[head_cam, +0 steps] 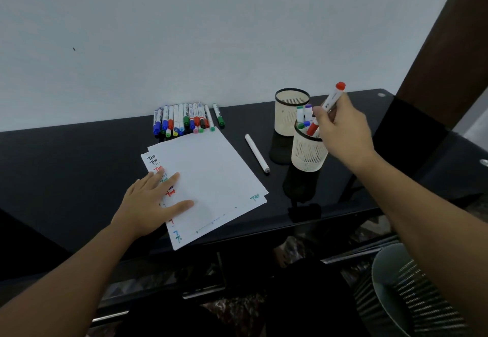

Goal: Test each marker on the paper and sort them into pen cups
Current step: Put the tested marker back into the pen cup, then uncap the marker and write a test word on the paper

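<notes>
Above the near pen cup (307,151), right grip (343,130) pinching red marker (328,108); left grip (155,202) flat, released on paper (211,167).

Single view only, head-worn and wide-angle, so no second view is sharing any of the scene. It is looking forward and down from above the near edge of the black desk (79,157), facing the white wall (184,33) behind it. Both forearms are entering from the bottom corners. The right hand (343,133), pinching the red marker (328,107), is sitting right of centre at mid-distance; the paper (211,173) is lying left of that grip and nearer the camera.
</notes>
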Tool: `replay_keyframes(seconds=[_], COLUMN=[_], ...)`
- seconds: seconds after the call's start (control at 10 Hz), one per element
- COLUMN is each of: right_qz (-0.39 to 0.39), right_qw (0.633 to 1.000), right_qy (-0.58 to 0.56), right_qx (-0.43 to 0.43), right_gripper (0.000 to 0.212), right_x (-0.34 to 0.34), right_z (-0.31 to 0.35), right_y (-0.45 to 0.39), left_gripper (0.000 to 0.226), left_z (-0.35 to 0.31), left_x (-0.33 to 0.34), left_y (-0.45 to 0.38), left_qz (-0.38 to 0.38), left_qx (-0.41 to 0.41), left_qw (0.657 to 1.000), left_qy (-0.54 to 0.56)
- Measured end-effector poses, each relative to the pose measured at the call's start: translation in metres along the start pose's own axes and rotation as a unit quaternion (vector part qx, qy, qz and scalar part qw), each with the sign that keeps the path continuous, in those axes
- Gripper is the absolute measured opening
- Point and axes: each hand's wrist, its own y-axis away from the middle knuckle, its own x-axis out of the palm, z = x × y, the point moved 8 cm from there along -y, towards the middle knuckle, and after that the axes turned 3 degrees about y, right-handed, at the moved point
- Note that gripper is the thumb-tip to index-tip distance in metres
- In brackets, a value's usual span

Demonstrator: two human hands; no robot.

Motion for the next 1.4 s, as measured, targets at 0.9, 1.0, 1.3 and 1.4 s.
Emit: replay_keyframes(seconds=[0.9, 1.0, 1.3, 1.4], right_qz=[-0.05, 0.014, 0.244, 0.247], right_qw=[0.969, 0.961, 0.95, 0.949], right_qy=[0.069, 0.063, 0.08, 0.106], right_qx=[-0.232, -0.271, -0.175, -0.164], right_gripper=[0.013, 0.014, 0.028, 0.03], right_x=[0.038, 0.079, 0.218, 0.251], right_z=[0.083, 0.104, 0.09, 0.084], right_y=[0.027, 0.032, -0.019, -0.049], left_gripper=[0.107, 0.094, 0.094, 0.089], left_z=[-0.003, 0.003, 0.032, 0.035], left_x=[-0.012, -0.027, -0.025, -0.024], left_y=[-0.012, -0.02, -0.028, -0.029], left_qz=[-0.005, -0.025, -0.072, -0.087], left_qx=[-0.023, -0.032, -0.025, -0.024], left_qw=[0.997, 0.991, 0.996, 0.994], left_qy=[0.075, 0.124, 0.053, 0.062])
